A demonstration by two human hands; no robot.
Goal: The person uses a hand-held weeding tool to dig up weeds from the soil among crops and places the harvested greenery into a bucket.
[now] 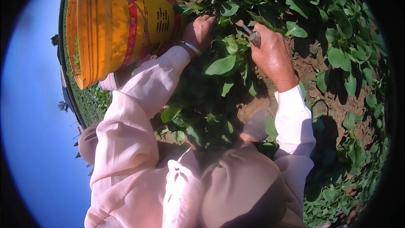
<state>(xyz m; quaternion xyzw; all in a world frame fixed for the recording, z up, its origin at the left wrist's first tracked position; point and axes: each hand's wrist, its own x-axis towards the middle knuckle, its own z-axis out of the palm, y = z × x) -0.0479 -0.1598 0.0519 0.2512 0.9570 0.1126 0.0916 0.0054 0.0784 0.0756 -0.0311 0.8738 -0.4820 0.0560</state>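
Note:
My right hand point(274, 55) is closed round a small hand tool point(255, 39) with a dark, knobbed end and a short metal part. It is beside a leafy green plant point(223, 64) growing in reddish soil. My left hand point(200, 31), with a pale bracelet at its wrist, has its fingers curled among the leaves by the base of a yellow bucket point(99, 33). Whatever those fingers hold, if anything, is hidden. The bucket has a red band and a wire handle, and its mouth faces the sky side of the tilted view. A few green leaves show at its rim.
Leafy plants point(339, 57) crowd the far side and the right, with brown soil point(310, 69) between them. My bent knees point(242, 185) in brown trousers and a grey sock point(256, 125) are close below my hands. Sky fills the left.

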